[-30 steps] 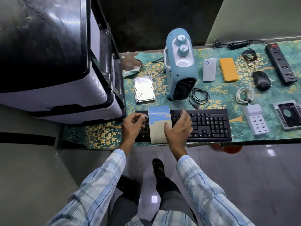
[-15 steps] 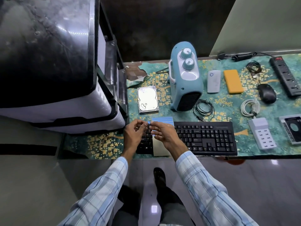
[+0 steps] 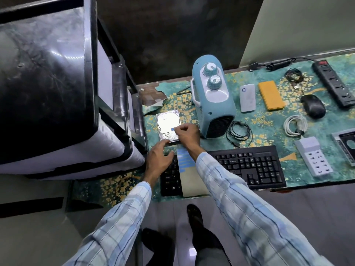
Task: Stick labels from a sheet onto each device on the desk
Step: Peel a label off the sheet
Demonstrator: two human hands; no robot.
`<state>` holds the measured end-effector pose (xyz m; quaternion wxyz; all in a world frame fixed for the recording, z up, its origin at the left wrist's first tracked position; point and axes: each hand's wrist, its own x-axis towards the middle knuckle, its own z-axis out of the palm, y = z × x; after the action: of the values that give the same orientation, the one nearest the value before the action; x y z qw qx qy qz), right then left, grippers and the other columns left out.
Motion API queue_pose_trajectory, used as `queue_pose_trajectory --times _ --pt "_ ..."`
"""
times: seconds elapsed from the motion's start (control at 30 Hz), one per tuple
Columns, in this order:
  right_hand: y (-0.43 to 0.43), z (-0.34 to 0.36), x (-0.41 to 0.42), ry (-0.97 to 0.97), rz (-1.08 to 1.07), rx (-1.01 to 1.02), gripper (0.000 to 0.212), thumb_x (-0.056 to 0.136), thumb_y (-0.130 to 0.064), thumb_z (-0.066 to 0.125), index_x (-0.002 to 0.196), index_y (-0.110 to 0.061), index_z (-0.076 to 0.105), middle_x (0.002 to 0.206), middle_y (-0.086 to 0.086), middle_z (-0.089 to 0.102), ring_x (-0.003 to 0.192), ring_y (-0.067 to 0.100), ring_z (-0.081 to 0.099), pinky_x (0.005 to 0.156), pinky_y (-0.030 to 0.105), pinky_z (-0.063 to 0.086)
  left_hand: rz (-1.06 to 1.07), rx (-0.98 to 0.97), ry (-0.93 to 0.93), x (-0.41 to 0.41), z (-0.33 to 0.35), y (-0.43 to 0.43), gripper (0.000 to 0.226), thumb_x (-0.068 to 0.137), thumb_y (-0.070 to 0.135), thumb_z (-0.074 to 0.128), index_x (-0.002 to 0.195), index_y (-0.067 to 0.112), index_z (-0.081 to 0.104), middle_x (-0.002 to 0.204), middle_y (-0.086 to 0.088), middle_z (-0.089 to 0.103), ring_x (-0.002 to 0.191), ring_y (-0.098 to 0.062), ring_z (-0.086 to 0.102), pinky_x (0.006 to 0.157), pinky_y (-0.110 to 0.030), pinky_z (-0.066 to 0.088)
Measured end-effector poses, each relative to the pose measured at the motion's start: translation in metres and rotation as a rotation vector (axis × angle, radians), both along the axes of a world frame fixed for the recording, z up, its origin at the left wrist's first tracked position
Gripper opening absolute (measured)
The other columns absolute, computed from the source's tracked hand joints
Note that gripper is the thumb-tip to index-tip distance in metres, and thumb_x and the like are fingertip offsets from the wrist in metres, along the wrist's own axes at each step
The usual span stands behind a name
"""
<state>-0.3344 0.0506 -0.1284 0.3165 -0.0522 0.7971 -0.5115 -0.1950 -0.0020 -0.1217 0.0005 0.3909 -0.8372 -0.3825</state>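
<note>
Right hand (image 3: pixel 187 134): fingers curled together, pinching a blue label (image 3: pixel 172 129) against the drive (image 3: pixel 166 120), on its near right part. Left hand (image 3: pixel 158 160): fingers loosely apart, tips at the drive's near edge. The sheet (image 3: pixel 189 175) lies across the keyboard (image 3: pixel 249 166), nearer than the drive.

You have no word here that you can read. The keyboard (image 3: pixel 249 166) has white legends on its black keys, but they are too small to make out (one key in the bottom row near its left end seems to bear a four-pane window sign). The white power bank (image 3: pixel 247 97) shows a small blue ring near its far end. The blue label (image 3: pixel 172 129) at the hard drive (image 3: pixel 167 121) and those on the sheet (image 3: pixel 189 181) look blank, and any print on the drive's shiny face is lost in glare.
</note>
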Motion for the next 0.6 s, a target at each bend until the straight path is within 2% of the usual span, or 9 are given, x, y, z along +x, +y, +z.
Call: queue_pose_trajectory --times 0.1,0.2,0.27,0.33,0.4,0.5,0.6 --pt "-0.016 -0.007 -0.009 0.071 0.019 0.057 0.024 0.085 -0.014 0.065 0.063 -0.012 0.074 0.075 0.005 0.078 0.072 0.020 0.072 0.061 0.033 0.056 -0.096 -0.031 -0.103 -0.008 -0.003 -0.008 0.061 0.092 0.026 0.068 0.149 0.013 0.048 0.155 -0.008 0.047 0.141 -0.026 0.046 0.113 -0.038 0.040" --pt "-0.031 -0.020 -0.015 0.108 0.018 0.107 0.027 0.083 -0.015 0.062 0.058 -0.006 0.067 0.067 0.011 0.073 0.061 0.015 0.058 0.053 0.029 0.045 -0.170 -0.039 -0.174 -0.016 -0.007 -0.013 0.065 0.091 0.031 0.065 0.151 0.011 0.045 0.160 -0.010 0.040 0.146 -0.029 0.039 0.116 -0.042 0.037" --pt "-0.042 -0.030 -0.017 0.148 0.019 0.135 0.025 0.079 -0.017 0.059 0.062 0.000 0.064 0.067 0.018 0.070 0.057 0.013 0.048 0.049 0.037 0.048 -0.203 -0.071 -0.206 -0.019 -0.010 -0.016 0.064 0.086 0.039 0.059 0.143 0.011 0.050 0.150 -0.012 0.050 0.137 -0.033 0.049 0.106 -0.045 0.046" --pt "-0.050 -0.033 -0.017 0.185 0.032 0.170 0.024 0.078 -0.018 0.057 0.063 0.000 0.061 0.063 0.016 0.067 0.052 0.020 0.051 0.049 0.037 0.051 -0.226 -0.115 -0.229 -0.020 -0.012 -0.018 0.060 0.082 0.041 0.057 0.135 0.013 0.053 0.139 -0.010 0.058 0.125 -0.033 0.056 0.094 -0.046 0.052" --pt "-0.056 -0.030 -0.016 0.206 0.058 0.189 0.023 0.080 -0.016 0.057 0.061 -0.003 0.060 0.061 0.010 0.066 0.054 0.030 0.058 0.048 0.032 0.047 -0.246 -0.143 -0.229 -0.021 -0.011 -0.020 0.049 0.082 0.041 0.056 0.125 0.017 0.055 0.127 -0.006 0.064 0.114 -0.032 0.061 0.085 -0.045 0.053" --pt "-0.065 -0.030 -0.016 0.239 0.090 0.218 0.022 0.081 -0.016 0.061 0.060 -0.009 0.062 0.064 0.004 0.070 0.060 0.029 0.067 0.050 0.027 0.045 -0.245 -0.137 -0.206 -0.020 -0.009 -0.023 0.041 0.083 0.042 0.058 0.120 0.025 0.055 0.119 0.000 0.069 0.105 -0.029 0.066 0.081 -0.044 0.056" --pt "-0.069 -0.030 -0.014 0.270 0.089 0.273 0.016 0.079 -0.019 0.072 0.064 -0.015 0.068 0.069 0.001 0.071 0.064 0.027 0.067 0.057 0.028 0.053 -0.243 -0.149 -0.181 -0.018 -0.008 -0.024 0.044 0.086 0.037 0.061 0.128 0.028 0.054 0.120 0.000 0.070 0.104 -0.028 0.067 0.081 -0.042 0.056"
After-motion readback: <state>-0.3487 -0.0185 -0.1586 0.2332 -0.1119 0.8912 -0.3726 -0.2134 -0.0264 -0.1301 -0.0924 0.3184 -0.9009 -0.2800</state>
